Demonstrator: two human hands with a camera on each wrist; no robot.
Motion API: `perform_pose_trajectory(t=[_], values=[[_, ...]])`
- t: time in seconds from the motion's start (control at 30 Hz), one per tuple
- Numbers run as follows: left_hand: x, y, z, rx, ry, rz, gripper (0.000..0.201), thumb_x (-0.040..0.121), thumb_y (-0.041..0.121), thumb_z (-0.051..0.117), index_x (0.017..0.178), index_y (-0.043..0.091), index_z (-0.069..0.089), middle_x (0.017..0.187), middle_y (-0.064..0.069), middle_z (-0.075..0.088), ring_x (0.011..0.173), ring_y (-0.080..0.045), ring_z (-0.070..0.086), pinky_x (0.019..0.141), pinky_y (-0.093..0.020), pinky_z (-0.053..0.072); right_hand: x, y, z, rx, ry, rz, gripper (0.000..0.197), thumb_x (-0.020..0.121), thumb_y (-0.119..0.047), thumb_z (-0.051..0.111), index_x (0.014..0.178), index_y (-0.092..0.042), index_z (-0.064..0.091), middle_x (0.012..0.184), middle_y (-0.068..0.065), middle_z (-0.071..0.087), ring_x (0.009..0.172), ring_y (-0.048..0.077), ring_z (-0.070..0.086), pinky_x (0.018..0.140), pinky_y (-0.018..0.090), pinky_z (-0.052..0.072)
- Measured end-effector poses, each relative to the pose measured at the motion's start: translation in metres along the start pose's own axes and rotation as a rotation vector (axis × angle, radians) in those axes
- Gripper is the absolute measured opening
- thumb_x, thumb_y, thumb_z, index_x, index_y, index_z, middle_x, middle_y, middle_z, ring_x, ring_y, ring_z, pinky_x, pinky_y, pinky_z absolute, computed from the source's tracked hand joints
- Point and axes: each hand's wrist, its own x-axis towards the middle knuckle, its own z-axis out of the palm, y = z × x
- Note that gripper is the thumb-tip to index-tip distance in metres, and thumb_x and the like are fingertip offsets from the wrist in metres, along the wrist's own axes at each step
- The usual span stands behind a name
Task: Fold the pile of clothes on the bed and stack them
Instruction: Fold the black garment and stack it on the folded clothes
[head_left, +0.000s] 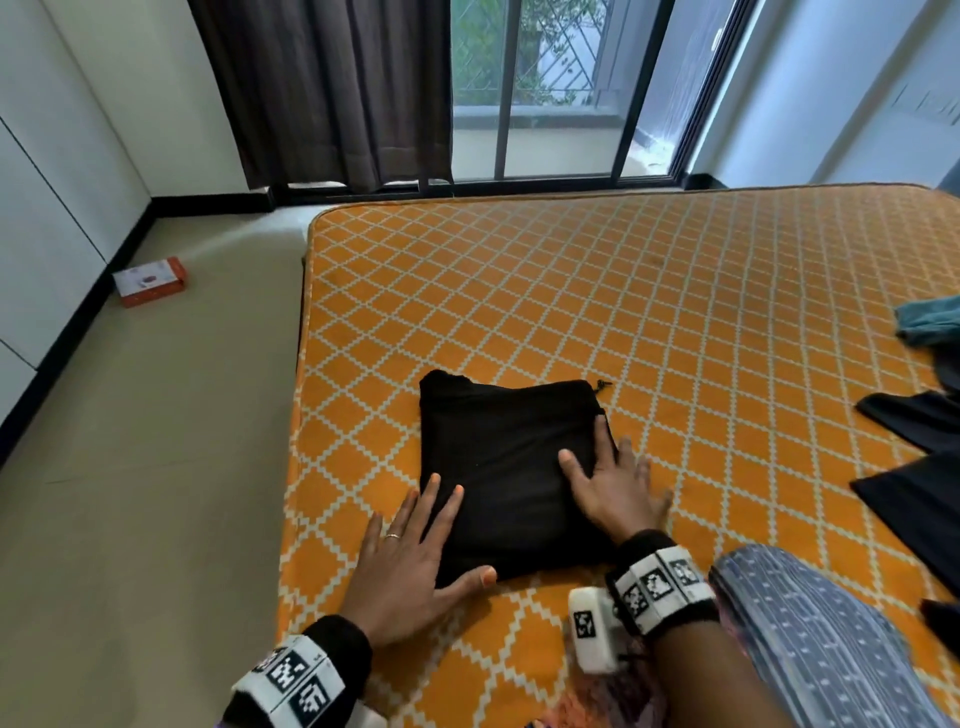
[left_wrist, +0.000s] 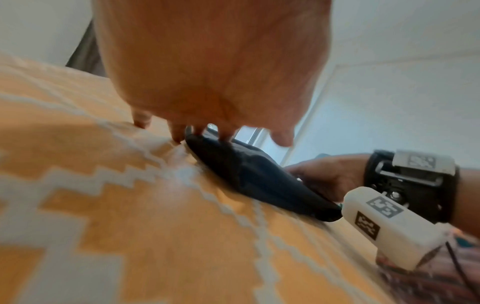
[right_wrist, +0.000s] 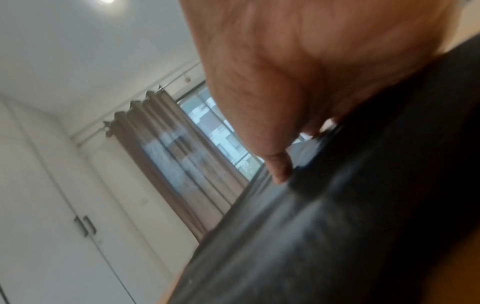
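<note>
A folded black garment (head_left: 506, 467) lies as a neat rectangle on the orange patterned bed (head_left: 649, 312), near its front left corner. My left hand (head_left: 410, 551) lies flat with straight fingers along the garment's left and near edge, thumb at its front corner. My right hand (head_left: 610, 483) presses flat on the garment's right edge, fingers spread. The left wrist view shows the black garment (left_wrist: 257, 181) edge-on, with my left hand (left_wrist: 207, 82) above it and my right hand (left_wrist: 327, 174) on its far side. The right wrist view, blurred, shows my right hand (right_wrist: 298, 82) on the dark cloth (right_wrist: 337, 226).
More unfolded clothes lie at the bed's right edge: dark pieces (head_left: 919, 467) and a teal one (head_left: 930, 325). A patterned blue garment (head_left: 810, 639) covers my lap at the lower right. A red and white box (head_left: 150, 280) sits on the floor by the wall.
</note>
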Motion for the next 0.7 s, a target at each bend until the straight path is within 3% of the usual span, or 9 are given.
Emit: perform_pose_trajectory(t=[0.07,0.13,0.2,0.3,0.4,0.5,0.57,0.63,0.7], values=[[-0.001,-0.001,-0.005,-0.277,0.135,-0.037,0.1,0.072,0.096,0.009,0.157,0.043,0.013,0.167,0.011,-0.002,0.153,-0.012,0.008,0.124,-0.041,0.009,0.004,0.009,-0.012,0.106,0.052,0.05,0.085,0.096,-0.067,0.043,0.16,-0.021,0.014,0.165,0.008,0.022,0.151,0.032,0.023,0.117,0.058,0.019],[0.001,0.002,-0.01,-0.568,0.308,-0.147,0.083,0.084,0.085,0.032,0.147,0.032,0.042,0.153,0.005,0.041,0.134,-0.01,0.045,0.112,-0.033,0.038,0.001,0.014,-0.012,0.15,0.148,0.041,0.074,0.094,-0.06,0.052,0.147,-0.01,0.04,0.148,0.014,0.047,0.135,0.036,0.044,0.109,0.052,0.038],[0.004,0.004,-0.014,-0.77,0.351,-0.263,0.057,0.093,0.058,0.056,0.137,0.023,0.048,0.134,0.004,0.057,0.114,-0.01,0.058,0.096,-0.03,0.051,-0.007,0.013,-0.006,0.179,0.148,0.058,0.069,0.091,-0.062,0.057,0.133,-0.008,0.049,0.134,0.015,0.055,0.124,0.038,0.052,0.1,0.048,0.046],[0.01,0.007,-0.02,-1.024,0.205,-0.39,0.049,0.093,0.038,0.068,0.133,0.022,0.044,0.124,0.006,0.058,0.112,-0.016,0.061,0.093,-0.032,0.054,-0.008,0.011,-0.002,0.32,0.062,0.166,0.079,0.079,-0.066,0.069,0.127,-0.009,0.043,0.124,0.014,0.059,0.115,0.04,0.059,0.089,0.041,0.049],[0.022,0.009,-0.023,-1.258,0.049,-0.466,0.065,0.079,0.043,0.081,0.129,0.017,0.049,0.124,0.003,0.063,0.111,-0.021,0.064,0.099,-0.04,0.053,-0.001,0.014,-0.009,0.549,-0.05,0.221,0.089,0.054,-0.069,0.083,0.115,-0.007,0.062,0.106,0.008,0.071,0.096,0.032,0.07,0.087,0.047,0.058],[0.022,0.018,-0.034,-1.522,-0.107,-0.517,0.061,0.071,0.036,0.087,0.122,0.011,0.066,0.111,-0.01,0.075,0.104,-0.028,0.07,0.094,-0.041,0.055,-0.013,0.012,-0.015,0.718,-0.089,0.247,0.055,0.068,-0.046,0.087,0.102,-0.005,0.071,0.095,0.011,0.074,0.086,0.03,0.071,0.086,0.048,0.06],[0.019,0.026,-0.041,-1.687,-0.149,-0.523,0.043,0.078,0.018,0.08,0.117,0.004,0.069,0.108,-0.018,0.074,0.101,-0.031,0.071,0.088,-0.04,0.057,-0.036,0.012,-0.018,0.639,0.017,0.25,0.06,0.071,-0.05,0.079,0.112,-0.008,0.065,0.117,0.012,0.067,0.106,0.033,0.064,0.098,0.052,0.052],[0.015,0.033,-0.045,-1.787,-0.127,-0.522,0.043,0.079,0.01,0.077,0.12,-0.001,0.067,0.111,-0.022,0.072,0.107,-0.034,0.069,0.096,-0.044,0.054,-0.073,0.012,-0.017,0.517,0.236,0.227,0.061,0.081,-0.049,0.074,0.13,-0.019,0.052,0.138,0.011,0.045,0.129,0.035,0.044,0.109,0.051,0.037],[0.014,0.038,-0.045,-1.849,-0.099,-0.494,0.047,0.079,0.007,0.076,0.123,-0.002,0.065,0.115,-0.024,0.071,0.112,-0.035,0.067,0.102,-0.047,0.052,-0.117,0.008,-0.009,0.688,0.267,0.209,0.053,0.086,-0.048,0.072,0.129,-0.025,0.051,0.137,0.006,0.043,0.126,0.028,0.045,0.105,0.047,0.039]])
